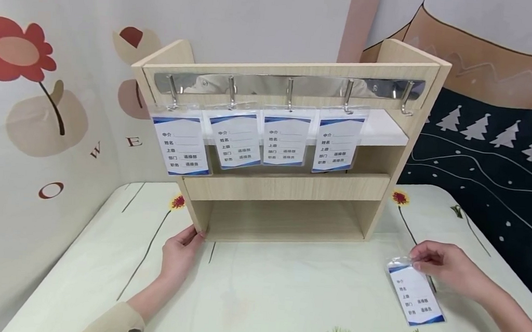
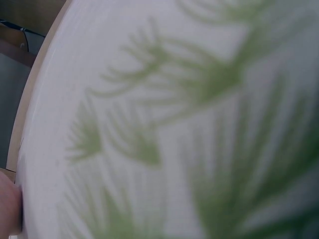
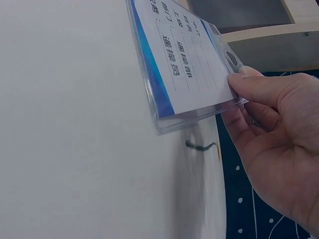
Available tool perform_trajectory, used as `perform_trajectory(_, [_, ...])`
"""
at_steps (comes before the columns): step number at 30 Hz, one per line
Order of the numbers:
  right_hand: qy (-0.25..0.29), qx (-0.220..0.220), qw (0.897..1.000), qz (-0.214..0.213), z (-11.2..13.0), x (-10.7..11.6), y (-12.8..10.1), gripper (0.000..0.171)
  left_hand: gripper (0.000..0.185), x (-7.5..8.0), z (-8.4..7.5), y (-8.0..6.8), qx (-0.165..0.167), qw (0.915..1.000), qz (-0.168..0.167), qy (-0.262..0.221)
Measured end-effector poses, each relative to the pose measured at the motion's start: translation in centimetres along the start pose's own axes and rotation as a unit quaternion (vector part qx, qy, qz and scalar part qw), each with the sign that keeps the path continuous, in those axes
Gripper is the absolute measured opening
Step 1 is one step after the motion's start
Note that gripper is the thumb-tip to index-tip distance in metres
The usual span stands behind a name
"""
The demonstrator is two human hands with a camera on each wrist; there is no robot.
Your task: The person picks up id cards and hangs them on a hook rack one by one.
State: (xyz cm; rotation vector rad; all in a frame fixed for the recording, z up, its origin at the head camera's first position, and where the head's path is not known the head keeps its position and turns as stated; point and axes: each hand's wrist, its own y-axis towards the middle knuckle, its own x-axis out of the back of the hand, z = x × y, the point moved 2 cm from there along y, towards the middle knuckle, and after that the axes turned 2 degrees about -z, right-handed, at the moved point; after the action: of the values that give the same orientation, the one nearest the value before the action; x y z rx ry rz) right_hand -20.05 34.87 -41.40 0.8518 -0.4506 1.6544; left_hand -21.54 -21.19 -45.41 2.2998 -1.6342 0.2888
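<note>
A light wooden shelf [image 1: 288, 186] stands upright on the cloth, with a metal hook rail [image 1: 249, 85] across its upper front. Several clear-sleeved name badges [image 1: 285, 141] hang from the hooks; no badge hangs on the far-right hook [image 1: 406, 98]. My left hand [image 1: 180, 257] grips the shelf's lower left corner, thumb towards the front. Only a sliver of that hand is in the left wrist view. To the right of the shelf, my right hand [image 1: 448, 266] pinches another name badge [image 3: 187, 59] by its slotted top end, between thumb and fingers, over the cloth.
A pale cloth [image 1: 280, 287] with flower prints covers the table. Behind on the left hangs a curtain [image 1: 90, 69] with flowers and letters; at the right is a dark fabric [image 1: 495, 168] with white trees. The shelf has an open lower compartment [image 1: 285, 219].
</note>
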Motion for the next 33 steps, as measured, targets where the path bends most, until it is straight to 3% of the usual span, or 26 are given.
perform_trajectory(12, [0.02, 0.045, 0.999, -0.001, 2.0, 0.6, 0.5, 0.02, 0.04, -0.1, -0.1, 0.0, 0.002, 1.0, 0.002, -0.005])
perform_trajectory(26, [0.021, 0.056, 0.998, -0.024, 4.5, 1.2, 1.1, 0.019, 0.038, -0.1, 0.1, -0.1, -0.003, 1.0, -0.006, -0.006])
perform_trajectory(33, [0.025, 0.095, 0.994, -0.039, 5.7, 1.5, 1.1, 0.025, 0.039, 0.0, 0.2, 0.1, -0.003, 1.0, 0.002, -0.005])
